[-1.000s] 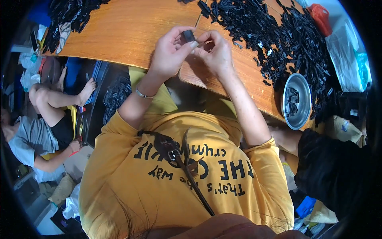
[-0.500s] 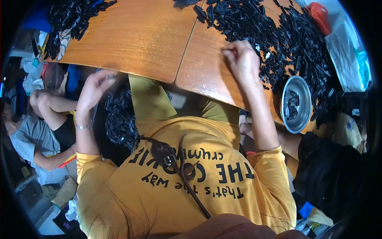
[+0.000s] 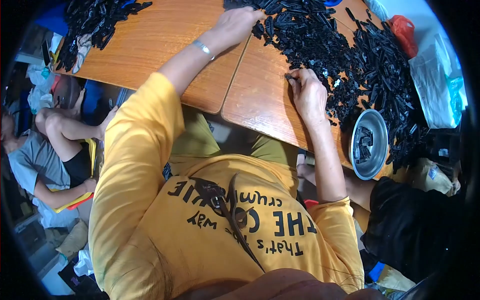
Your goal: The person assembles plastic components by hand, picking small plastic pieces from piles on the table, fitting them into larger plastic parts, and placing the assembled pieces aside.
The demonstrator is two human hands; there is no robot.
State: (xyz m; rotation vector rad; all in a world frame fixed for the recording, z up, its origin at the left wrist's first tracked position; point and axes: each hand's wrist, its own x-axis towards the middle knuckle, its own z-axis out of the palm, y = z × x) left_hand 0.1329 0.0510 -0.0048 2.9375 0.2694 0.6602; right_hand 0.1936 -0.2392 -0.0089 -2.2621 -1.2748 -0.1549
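My left hand [image 3: 237,24] reaches across the table to the near left edge of a pile of small black plastic pieces [image 3: 310,37]. Its fingers are drawn together at the pieces, and what they hold, if anything, is hidden. My right hand [image 3: 309,92] rests low over the wood at the pile's near edge. Between its thumb and fingertips it pinches a small black plastic piece [image 3: 289,76]. A steel bowl [image 3: 369,171] with several black pieces inside stands at the table's edge, to the right of my right forearm.
Another heap of black pieces [image 3: 90,30] lies on the table's far left. More long black strips [image 3: 390,75] spread along the right, beside a red plastic bag [image 3: 403,35] and a clear bag [image 3: 435,90]. People sit on the left [image 3: 47,160] and right [image 3: 410,225].
My left hand has swung from beside the table's near edge, above the dark pieces below, up to the pile. My right hand stays nearly in place, with a dark piece now showing at its fingertips.
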